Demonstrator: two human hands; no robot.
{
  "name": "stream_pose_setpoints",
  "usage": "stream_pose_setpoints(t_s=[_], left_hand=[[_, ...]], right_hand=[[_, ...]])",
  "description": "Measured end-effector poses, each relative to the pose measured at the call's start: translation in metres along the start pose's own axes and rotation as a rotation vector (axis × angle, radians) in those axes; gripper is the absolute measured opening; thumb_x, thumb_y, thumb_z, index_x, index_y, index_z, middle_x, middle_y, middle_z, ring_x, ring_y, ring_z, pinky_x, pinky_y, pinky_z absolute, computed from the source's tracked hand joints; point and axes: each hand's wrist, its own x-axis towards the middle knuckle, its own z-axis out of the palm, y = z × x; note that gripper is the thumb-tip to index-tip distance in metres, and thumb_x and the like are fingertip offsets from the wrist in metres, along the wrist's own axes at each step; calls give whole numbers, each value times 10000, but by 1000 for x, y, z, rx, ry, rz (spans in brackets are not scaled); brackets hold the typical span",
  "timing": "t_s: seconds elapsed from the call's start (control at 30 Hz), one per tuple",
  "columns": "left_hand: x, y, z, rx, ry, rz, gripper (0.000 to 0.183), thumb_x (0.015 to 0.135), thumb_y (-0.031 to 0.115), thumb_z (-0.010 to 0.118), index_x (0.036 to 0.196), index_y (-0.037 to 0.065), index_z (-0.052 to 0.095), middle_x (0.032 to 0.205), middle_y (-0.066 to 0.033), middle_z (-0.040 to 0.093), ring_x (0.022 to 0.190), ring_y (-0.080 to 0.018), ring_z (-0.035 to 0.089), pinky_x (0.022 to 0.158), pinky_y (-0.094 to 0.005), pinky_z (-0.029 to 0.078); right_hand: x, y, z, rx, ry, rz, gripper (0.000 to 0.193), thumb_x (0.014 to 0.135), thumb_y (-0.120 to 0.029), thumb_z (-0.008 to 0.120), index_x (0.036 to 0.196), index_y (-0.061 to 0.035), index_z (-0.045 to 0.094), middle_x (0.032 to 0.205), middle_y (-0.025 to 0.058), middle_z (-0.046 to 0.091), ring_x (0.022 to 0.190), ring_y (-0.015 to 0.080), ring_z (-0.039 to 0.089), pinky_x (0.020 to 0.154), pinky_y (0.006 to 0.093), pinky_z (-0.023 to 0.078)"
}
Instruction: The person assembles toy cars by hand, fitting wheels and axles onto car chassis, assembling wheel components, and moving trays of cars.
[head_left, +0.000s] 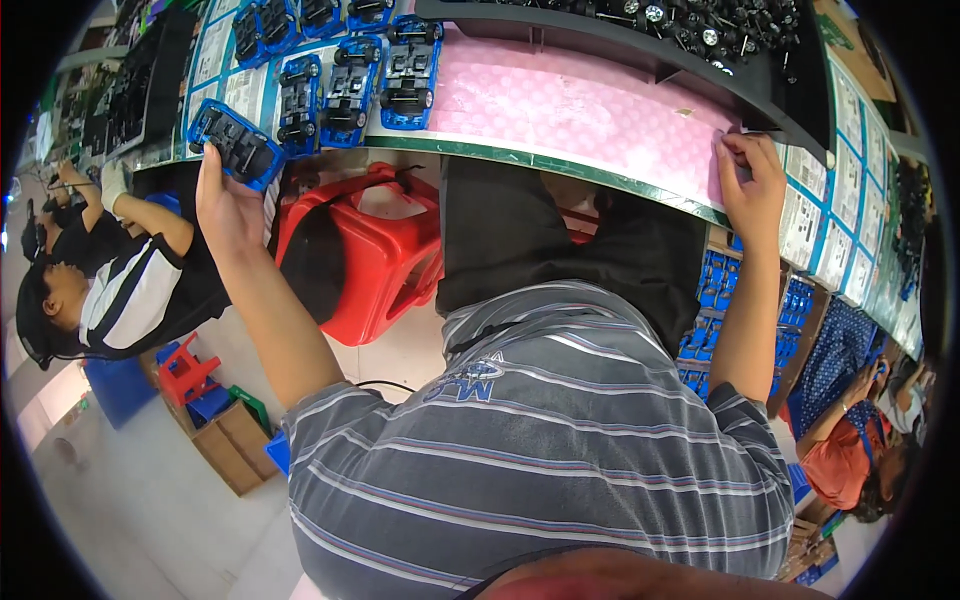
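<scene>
Striped gray shirt (540,440) bears blue lettering (477,388) as the left hand (233,212) grips an overturned blue toy car (236,143); the right hand (756,188) curls beside printed sheets (802,228), its hold unclear.

Table (560,171): long work surface, green near edge, pale worn spots along it. Pink sheet (570,100): flat, pale-patterned, along middle of near edge. White printed papers (800,230) with blue borders: in rows toward left and right ends. Blue toy cars (350,92): underside up, wheels exposed; three side by side close to near edge, left of pink sheet; more grouped behind, farther from near edge. Black tray (590,40): beyond pink sheet, its right end closest to near edge.
</scene>
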Motion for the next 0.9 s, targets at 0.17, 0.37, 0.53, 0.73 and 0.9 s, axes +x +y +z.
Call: stream_pose_setpoints(t_s=[0.17, 0.37, 0.53, 0.73, 0.9], left_hand=[[65, 4, -58, 154, 100, -77, 291, 1035, 164, 553, 1215, -55, 613, 1124, -133, 698, 975, -248, 700, 860, -405, 580], [109, -14, -56, 266, 129, -104, 311, 1012, 153, 592, 1231, -66, 617, 1138, -135, 693, 983, -232, 695, 837, -386, 583], [94, -10, -34, 244, 160, -55, 315, 1000, 163, 619, 1212, -70, 628, 1107, -130, 698, 955, -221, 696, 804, -365, 575], [11, 11, 18, 121, -40, -36, 278, 1017, 203, 596, 1180, -17, 646, 1101, -89, 714, 965, -191, 699, 845, -354, 573], [-30, 13, 49, 83, -109, 2, 285, 1010, 183, 613, 1183, -43, 632, 1032, -88, 716, 873, -149, 707, 753, -303, 599]], right_hand=[[3, -3, 0, -7, 0, -18, 123, 863, -45, 710, 965, 19, 684, 932, 118, 652, 790, 246, 654, 737, 305, 518], [2, -3, 1, 8, 4, -36, 118, 863, -38, 705, 964, 19, 683, 937, 120, 652, 792, 251, 659, 741, 310, 524], [2, -1, 2, 6, -6, -35, 113, 861, -19, 694, 967, 20, 683, 941, 120, 651, 795, 249, 662, 743, 307, 526], [2, 0, 1, -31, -18, -21, 127, 860, -2, 696, 986, 17, 694, 921, 118, 640, 784, 226, 650, 735, 293, 519], [2, -2, 4, -44, -17, -25, 119, 871, -19, 710, 985, 13, 699, 910, 111, 639, 767, 208, 632, 716, 283, 514]])
